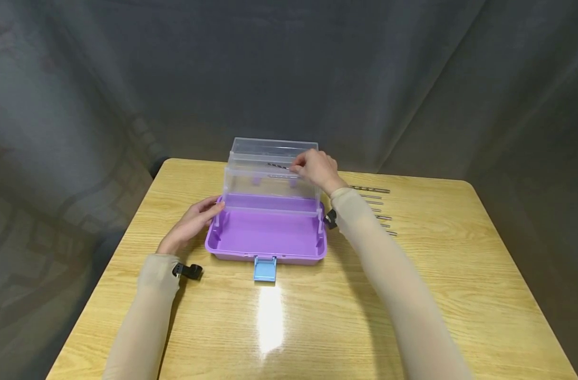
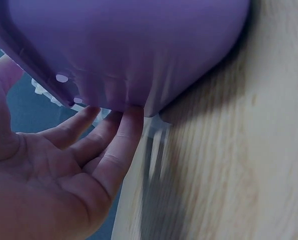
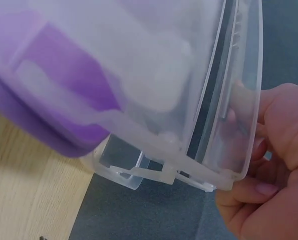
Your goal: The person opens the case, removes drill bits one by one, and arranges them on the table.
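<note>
The purple box (image 1: 266, 232) stood open; the left hand (image 1: 192, 221) lay flat-fingered against its 9 o'clock side. The right hand (image 1: 317, 168) apparently pinched one drill bit (image 1: 278, 166) over the clear tray (image 1: 270, 177), while the other bits (image 1: 376, 210) waited at 3 o'clock.

Purple box (image 1: 270, 237) with clear trays (image 1: 270, 169), light blue latch (image 1: 265, 268); pale wood-grain table (image 1: 412, 295); grey curtain (image 1: 127, 79); beige sleeves (image 1: 393, 274)

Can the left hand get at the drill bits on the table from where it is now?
Probably not directly: the left hand rests at the purple box's left side; the drill bits lie beyond the box and right forearm.
</note>
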